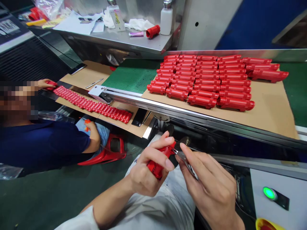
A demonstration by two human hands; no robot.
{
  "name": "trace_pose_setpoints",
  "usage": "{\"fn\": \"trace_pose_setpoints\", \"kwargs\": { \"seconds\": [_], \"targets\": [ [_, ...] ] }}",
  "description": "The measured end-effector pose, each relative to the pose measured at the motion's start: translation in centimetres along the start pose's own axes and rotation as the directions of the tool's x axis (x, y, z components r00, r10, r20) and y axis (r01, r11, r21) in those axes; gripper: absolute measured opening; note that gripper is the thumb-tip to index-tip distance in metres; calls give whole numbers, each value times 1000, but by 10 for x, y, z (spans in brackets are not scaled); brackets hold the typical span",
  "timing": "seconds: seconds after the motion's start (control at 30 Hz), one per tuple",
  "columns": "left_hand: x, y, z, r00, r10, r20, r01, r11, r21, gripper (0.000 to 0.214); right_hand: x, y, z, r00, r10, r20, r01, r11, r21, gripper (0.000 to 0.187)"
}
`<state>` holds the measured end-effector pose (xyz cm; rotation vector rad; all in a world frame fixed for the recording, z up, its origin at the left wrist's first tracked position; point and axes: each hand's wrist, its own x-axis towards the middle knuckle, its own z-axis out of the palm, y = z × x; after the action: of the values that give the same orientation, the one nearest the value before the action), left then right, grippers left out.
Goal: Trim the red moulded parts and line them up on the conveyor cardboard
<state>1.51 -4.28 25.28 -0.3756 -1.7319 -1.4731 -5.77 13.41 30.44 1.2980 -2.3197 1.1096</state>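
Observation:
My left hand (151, 166) is closed around a red plastic tubular part (156, 168), held above my lap. My right hand (208, 182) pinches a slim silver metal tool (188, 164) with a narrow pointed tip. That tip touches, or comes very close to, the upper end of the red part. The palm and fingers hide much of the tool, so its exact kind is unclear. Beyond my hands, several rows of similar red parts (207, 86) lie on a cardboard sheet (268, 111) over the green conveyor belt (134, 75).
At left, a seated co-worker (45, 140) reaches toward a long row of red parts (93, 105) on cardboard. A phone (139, 117) lies nearby. White bottles (166, 19) stand on a metal shelf (148, 43). A green lit button (270, 193) is at right.

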Motion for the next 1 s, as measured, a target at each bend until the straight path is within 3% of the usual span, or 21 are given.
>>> {"fn": "trace_pose_setpoints", "kwargs": {
  "seconds": [0.2,0.4,0.53,0.67,1.0],
  "targets": [
    [-2,-4,0,1000,15,26,-14,999,-32,48,0,2,5,998,62,-25,-59,993,99,53],
    [2,-2,-2,1000,8,27,-7,999,-52,49,-2,11,-1,925,357,-132,-327,923,205,41],
    [3,-1,-3,999,8,52,-5,999,-52,47,0,13,-9,980,197,-24,-191,970,152,51],
    [1,0,-2,998,6,64,0,996,-84,48,4,14,-11,997,60,38,-64,990,129,58],
    [-1,3,-3,995,-52,81,60,993,-102,49,3,19,-13,991,35,128,-49,993,105,61]
  ]
}}
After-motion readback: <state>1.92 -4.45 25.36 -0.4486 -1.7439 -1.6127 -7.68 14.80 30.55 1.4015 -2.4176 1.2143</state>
